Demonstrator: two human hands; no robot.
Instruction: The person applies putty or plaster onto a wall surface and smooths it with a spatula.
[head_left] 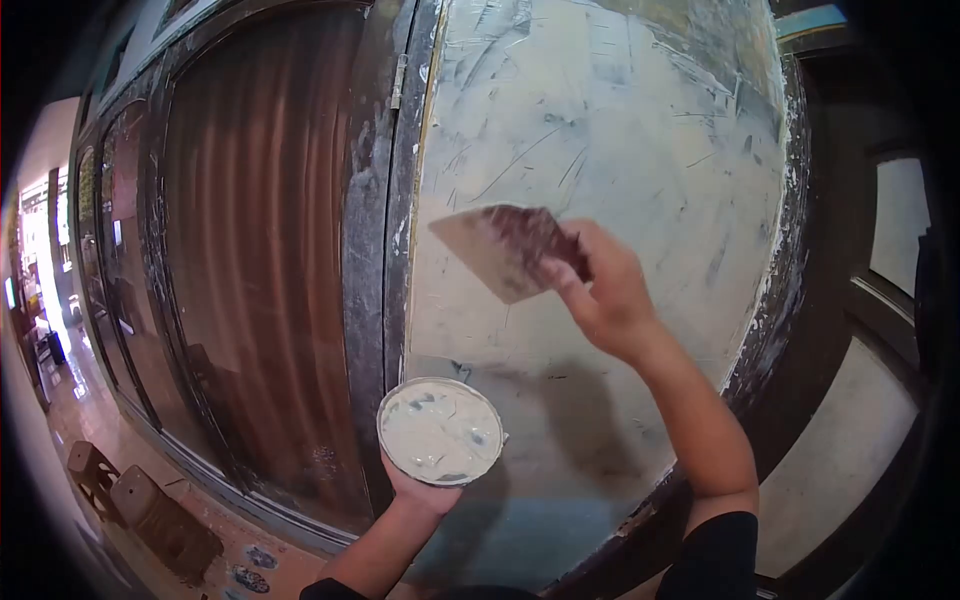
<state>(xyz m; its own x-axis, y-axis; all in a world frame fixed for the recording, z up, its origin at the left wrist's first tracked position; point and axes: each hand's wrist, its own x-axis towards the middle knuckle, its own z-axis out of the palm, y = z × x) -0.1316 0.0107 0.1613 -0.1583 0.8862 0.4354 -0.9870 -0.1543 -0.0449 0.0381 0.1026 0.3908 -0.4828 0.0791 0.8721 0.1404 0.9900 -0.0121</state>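
Observation:
My right hand [610,290] is closed around the dark handle of a putty knife [505,250], whose wide blade is smeared with pale filler and points up to the left. It is held in front of a wall panel [620,130] coated in streaky cream filler with dark scratches and patches. Lower down, my left hand [425,490] grips a round tub [440,430] from below. Cream putty with some grey-green spots fills the tub nearly to its rim. The lower strip of the panel shows bluish-grey.
A dark worn frame with a hinge [398,82] borders the panel on the left, beside a glass pane with a brown curtain [270,250] behind it. Brown plastic stools [165,520] and slippers [252,578] are on the floor at lower left. A dark panelled door [850,270] stands at right.

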